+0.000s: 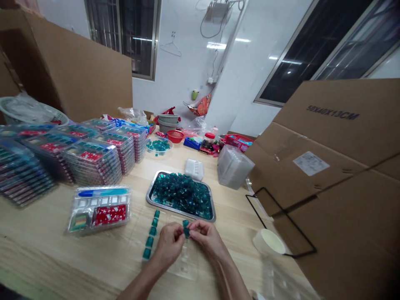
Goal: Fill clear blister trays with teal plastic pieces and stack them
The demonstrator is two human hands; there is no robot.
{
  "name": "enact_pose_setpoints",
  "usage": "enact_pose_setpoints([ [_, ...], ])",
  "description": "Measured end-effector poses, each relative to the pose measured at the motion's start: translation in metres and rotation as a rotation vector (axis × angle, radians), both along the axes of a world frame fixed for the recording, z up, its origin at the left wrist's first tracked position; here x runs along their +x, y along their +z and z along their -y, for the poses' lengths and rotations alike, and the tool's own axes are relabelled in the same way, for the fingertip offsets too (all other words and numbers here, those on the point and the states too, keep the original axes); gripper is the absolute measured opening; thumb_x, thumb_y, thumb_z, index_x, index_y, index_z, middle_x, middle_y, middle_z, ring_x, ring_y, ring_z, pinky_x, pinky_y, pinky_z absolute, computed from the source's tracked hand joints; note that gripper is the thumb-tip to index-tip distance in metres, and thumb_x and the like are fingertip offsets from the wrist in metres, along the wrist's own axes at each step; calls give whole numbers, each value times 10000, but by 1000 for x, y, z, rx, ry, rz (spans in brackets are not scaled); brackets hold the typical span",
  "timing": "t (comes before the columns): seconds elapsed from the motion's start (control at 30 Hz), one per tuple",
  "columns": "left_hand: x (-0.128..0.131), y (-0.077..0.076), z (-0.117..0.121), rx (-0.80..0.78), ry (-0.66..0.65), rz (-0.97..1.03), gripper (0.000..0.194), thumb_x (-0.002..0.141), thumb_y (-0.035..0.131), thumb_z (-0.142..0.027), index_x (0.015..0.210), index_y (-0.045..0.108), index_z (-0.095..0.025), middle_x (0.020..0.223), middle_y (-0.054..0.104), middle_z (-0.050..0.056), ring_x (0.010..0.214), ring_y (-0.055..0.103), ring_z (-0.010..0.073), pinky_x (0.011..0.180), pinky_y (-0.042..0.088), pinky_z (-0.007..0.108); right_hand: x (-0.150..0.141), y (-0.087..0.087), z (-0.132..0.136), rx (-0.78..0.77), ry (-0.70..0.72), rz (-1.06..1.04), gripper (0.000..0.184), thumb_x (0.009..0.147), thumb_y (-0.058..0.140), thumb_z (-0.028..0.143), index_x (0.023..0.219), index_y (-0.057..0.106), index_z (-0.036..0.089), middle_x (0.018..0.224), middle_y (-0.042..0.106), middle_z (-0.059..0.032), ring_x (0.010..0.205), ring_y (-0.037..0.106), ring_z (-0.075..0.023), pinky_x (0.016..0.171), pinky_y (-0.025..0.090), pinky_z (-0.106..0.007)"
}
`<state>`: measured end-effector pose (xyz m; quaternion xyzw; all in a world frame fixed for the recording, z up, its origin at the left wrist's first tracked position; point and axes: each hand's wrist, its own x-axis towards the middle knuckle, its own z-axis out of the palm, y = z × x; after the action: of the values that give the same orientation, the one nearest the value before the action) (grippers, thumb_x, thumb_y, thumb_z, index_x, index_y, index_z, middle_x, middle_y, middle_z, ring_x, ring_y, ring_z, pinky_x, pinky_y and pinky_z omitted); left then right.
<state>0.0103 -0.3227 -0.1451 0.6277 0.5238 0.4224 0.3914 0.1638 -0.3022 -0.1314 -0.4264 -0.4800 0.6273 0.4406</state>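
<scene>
My left hand (170, 243) and my right hand (206, 236) meet above the table, thumb and fingers of each pinched at small translucent teal pieces (186, 225). Whether these are one piece or two stacked, I cannot tell. Beneath my hands lies a clear plastic blister tray (189, 268). To the left of my left hand, several teal square pieces (150, 241) sit in a column on clear plastic. Just beyond my hands, a metal tray (215, 214) holds a heap of similar teal pieces (183, 193).
A filled clear pack (99, 210) lies at left, before tall stacks of such packs (93, 162). Beyond the metal tray are a white block (194, 168), clear plastic trays (234, 166) and a bowl of teal pieces (158, 146). Right: tape roll (269, 241), black wire frame (289, 221), cardboard (331, 137).
</scene>
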Motion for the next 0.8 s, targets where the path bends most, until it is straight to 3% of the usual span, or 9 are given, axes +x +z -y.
enact_pose_setpoints([
  [0.13,-2,4,0,-55,-32,57,122,676,492,-126,628,602,-147,577,500,-28,555,471,115,526,321,219,-1,1,-1,17,17,-15,245,523,844,296,591,652,160,746,654,-23,710,588,-155,674,444,-260],
  [0.27,-3,5,-1,-65,-54,-14,108,648,508,-114,590,593,-148,563,498,-35,539,472,110,516,313,217,0,5,0,32,19,28,261,515,831,319,565,632,157,711,636,-15,668,569,-148,624,435,-251],
  [0.57,-3,-2,-1,26,25,-135,167,656,448,-52,606,556,-170,623,520,-10,629,488,139,595,312,239,-1,11,6,21,152,352,158,573,684,219,503,558,154,486,527,47,443,396,-76,447,266,-190],
  [0.8,-5,-3,-1,52,-5,-158,200,638,427,-13,629,546,-173,655,543,3,673,512,149,614,320,240,-6,7,5,179,67,476,173,621,654,284,525,572,166,513,551,24,503,447,-115,480,317,-207],
])
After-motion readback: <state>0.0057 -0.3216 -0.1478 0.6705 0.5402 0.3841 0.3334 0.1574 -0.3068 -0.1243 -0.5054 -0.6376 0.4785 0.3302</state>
